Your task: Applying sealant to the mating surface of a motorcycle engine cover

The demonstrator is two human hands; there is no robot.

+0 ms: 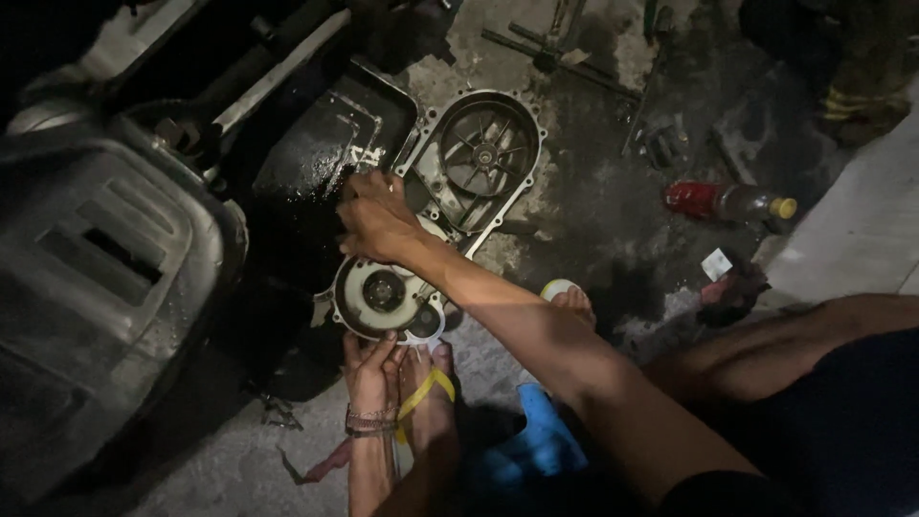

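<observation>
so the right hand [378, 218] reaches across to the top edge of a round grey metal pulley unit with a pale face [381, 295], sitting on the dirty concrete floor [574, 220]. its fingers are curled down, tips right at the edge of a black oily drain tray [330, 144]; can't tell if they're actually pinching anything. the left hand [371, 369], beaded bracelets on the wrist, comes up from below with fingers wrapped on the lower rim of that pulley unit. a grey cast metal engine cover with a spoked fan inside [483, 153] lies flat just beyond it. a foot in a yellow-strap sandal [431, 383] sits right beside the left hand. a red plastic bottle with a yellow cap [732, 201] lies well off to the right.
</observation>
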